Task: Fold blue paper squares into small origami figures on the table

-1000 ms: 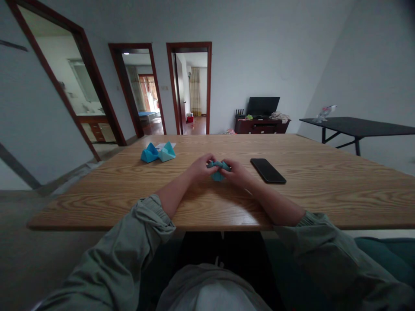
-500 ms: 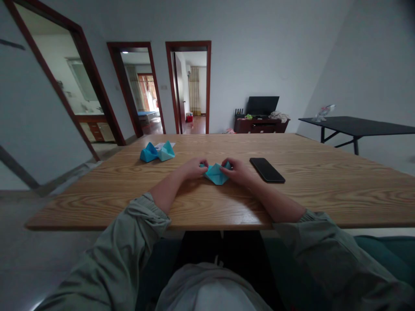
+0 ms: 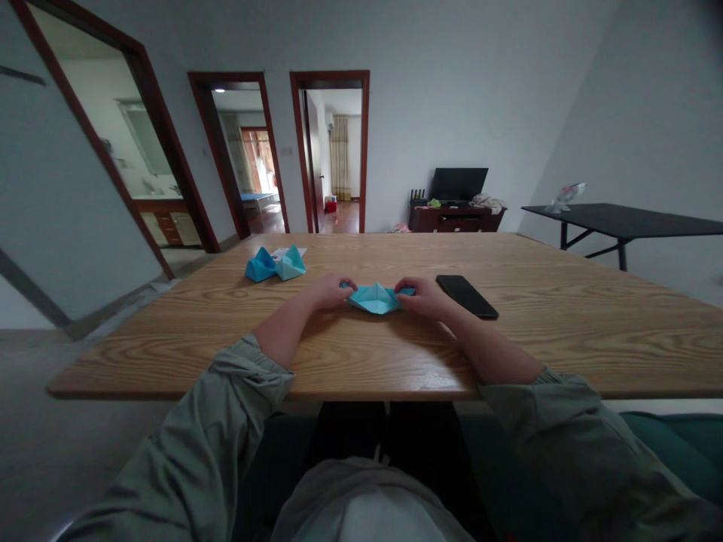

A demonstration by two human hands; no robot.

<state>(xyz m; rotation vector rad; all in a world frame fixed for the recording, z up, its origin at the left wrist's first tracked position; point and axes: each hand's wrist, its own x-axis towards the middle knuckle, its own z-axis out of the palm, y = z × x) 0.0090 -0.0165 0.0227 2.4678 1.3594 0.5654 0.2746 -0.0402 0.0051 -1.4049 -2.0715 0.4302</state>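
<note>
A light-blue folded paper boat (image 3: 376,299) is stretched between my two hands, its pointed peak standing up in the middle. My left hand (image 3: 333,290) pinches its left end between thumb and fingers. On the other end, my right hand (image 3: 421,296) grips the paper the same way. The fingertips hide both ends of the boat. Farther off to the left stand a darker blue folded paper piece (image 3: 260,266) and a pale blue one (image 3: 291,263), side by side.
A black phone (image 3: 466,296) lies on the wooden table (image 3: 384,354) just right of my right hand. Behind the folded pieces is a white paper (image 3: 281,254). A black table (image 3: 621,220) stands off to the right, and a TV cabinet (image 3: 456,219) at the far wall.
My hands have moved apart, left and right, each with an end of the paper. The paper is now wider and lower, opened from a compact folded shape into a boat.
</note>
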